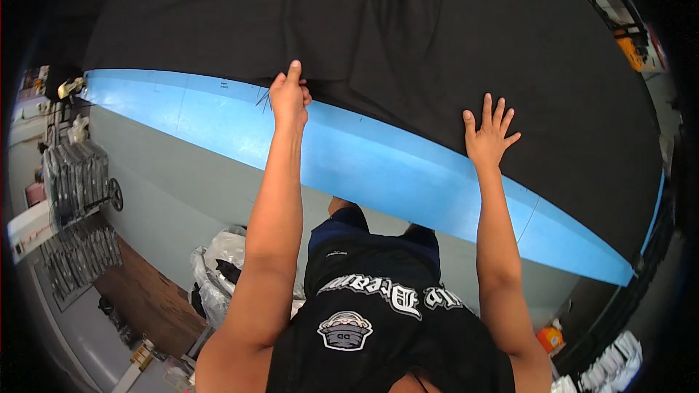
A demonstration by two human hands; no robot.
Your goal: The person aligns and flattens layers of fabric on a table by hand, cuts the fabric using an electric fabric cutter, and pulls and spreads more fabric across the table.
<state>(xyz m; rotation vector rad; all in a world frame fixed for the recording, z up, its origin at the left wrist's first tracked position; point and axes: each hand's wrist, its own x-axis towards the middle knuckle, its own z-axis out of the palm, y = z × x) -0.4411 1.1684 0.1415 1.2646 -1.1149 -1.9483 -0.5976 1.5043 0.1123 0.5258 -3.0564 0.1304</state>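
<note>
A wide sheet of black fabric (218, 14) covers most of the light-blue table (378, 153), its near edge running slantwise along the blue strip. My left hand (290, 102) is at that edge, fingers curled in and thumb stretched forward, closed on the fabric's border; the exact pinch is partly hidden. A small fold lifts just right of it. Farther right, my right hand (489, 135) lies flat on the fabric with its fingers spread and holds nothing. Loose creases (378, 14) run away from me through the middle of the cloth.
Clear plastic bags (218, 266) are heaped on the floor at the left, below the table. Plastic-wrapped garments (76, 175) hang on a rack at the far left. White bundles (615, 364) and an orange item (551, 338) sit at the lower right.
</note>
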